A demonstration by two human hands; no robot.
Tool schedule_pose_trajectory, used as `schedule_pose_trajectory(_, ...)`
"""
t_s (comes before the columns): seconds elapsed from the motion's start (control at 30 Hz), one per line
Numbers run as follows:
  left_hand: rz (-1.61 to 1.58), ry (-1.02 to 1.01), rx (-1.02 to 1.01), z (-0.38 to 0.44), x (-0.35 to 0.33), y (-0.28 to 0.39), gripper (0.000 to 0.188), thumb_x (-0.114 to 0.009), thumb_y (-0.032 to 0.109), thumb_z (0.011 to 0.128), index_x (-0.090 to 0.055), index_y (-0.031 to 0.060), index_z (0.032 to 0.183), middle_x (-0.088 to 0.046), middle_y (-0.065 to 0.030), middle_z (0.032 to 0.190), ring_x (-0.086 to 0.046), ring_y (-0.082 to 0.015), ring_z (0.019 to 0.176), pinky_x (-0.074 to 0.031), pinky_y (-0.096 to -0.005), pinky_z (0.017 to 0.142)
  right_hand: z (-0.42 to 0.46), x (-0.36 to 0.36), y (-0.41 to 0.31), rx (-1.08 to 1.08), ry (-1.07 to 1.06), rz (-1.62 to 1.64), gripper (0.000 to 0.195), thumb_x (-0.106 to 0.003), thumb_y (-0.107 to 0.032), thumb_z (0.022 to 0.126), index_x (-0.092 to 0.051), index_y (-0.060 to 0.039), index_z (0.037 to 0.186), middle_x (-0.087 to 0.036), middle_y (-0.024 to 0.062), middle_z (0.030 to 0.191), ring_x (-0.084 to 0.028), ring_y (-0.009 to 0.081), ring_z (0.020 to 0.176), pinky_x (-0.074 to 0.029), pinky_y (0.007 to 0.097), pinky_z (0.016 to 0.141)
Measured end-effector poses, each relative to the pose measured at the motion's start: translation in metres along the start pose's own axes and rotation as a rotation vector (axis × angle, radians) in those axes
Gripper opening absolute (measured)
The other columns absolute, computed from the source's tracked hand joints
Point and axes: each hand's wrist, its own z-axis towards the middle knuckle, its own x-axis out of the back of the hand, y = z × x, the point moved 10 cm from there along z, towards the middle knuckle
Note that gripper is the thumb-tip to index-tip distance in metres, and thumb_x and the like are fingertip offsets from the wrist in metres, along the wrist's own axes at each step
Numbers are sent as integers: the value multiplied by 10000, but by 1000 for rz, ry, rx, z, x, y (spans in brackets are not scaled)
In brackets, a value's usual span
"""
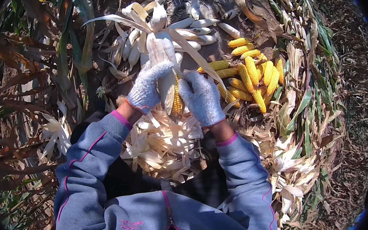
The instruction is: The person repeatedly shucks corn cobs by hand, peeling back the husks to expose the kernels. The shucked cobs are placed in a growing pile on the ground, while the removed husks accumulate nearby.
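Observation:
In front of me an ear of corn (177, 104) is partly out of its pale dry husk (160, 48), with yellow kernels bare along its lower right side. My left hand (147, 85), in a white knit glove, grips the ear through the husk from the left. Against its right side, my gloved right hand (202, 96) pinches the husk edge beside the bare kernels; its fingertips are partly hidden. Long loose husk leaves spread out above both hands. A pile of peeled yellow cobs (251, 71) lies just beyond my right hand.
Several unpeeled ears (195, 33) lie on the soil ahead. Stripped husks (164, 143) are heaped below my hands, with more discarded husks (287, 168) at the right. Dry corn stalks (75, 31) stand or lean along the left, and cut stalks (305, 93) line the right.

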Motion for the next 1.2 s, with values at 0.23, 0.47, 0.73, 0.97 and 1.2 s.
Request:
schedule_pose_trajectory(0.23, -84, -70, 6, 0, 0, -3, 320, -607, 220, 911, -596, 80, 1198, -633, -74, 1091, -610, -223, 1061, -476, -397, 981, 0, -13, 15, -102, -162, 174, 173, -625, -67, 893, -581, -12, 1051, -610, 134, 881, -612, 190, 798, -501, 332, 725)
schedule_pose_trajectory(0.47, 99, -95, -16, -4, -16, 2, 453, -663, 162, 892, -504, 66, 1304, -599, -78, 1148, -618, -197, 1030, -503, -354, 939, -3, -15, 17, -129, -171, 256, 153, -598, -97, 864, -554, 9, 965, -626, 190, 898, -646, 280, 821, -494, 367, 720)
schedule_pose_trajectory(0.73, 359, -134, 36, -1, -16, -1, 438, -696, 173, 856, -538, 42, 1243, -618, -54, 1026, -617, -154, 920, -510, -305, 840, 3, 17, 32, 127, -91, 133, 164, -648, -114, 862, -572, -21, 973, -593, 82, 935, -586, 213, 856, -492, 295, 791)
schedule_pose_trajectory(0.97, 1005, -489, 146, -34, -47, -35, 850, -787, 226, 787, -333, -14, 1464, -504, -106, 1361, -461, -168, 1228, -346, -317, 1069, 27, 87, 126, -20, 107, -53, 204, -522, -200, 940, -614, -32, 1008, -659, 96, 872, -660, 202, 773, -568, 341, 690)
schedule_pose_trajectory(1.2, 277, -307, 191, -22, -35, -28, 440, -639, 216, 911, -512, 17, 1282, -643, -95, 1044, -631, -167, 947, -506, -308, 885, 14, 65, 104, -643, 516, 1622, 359, -467, -317, 1021, -627, -13, 1124, -673, 165, 1111, -657, 264, 1016, -589, 370, 811)
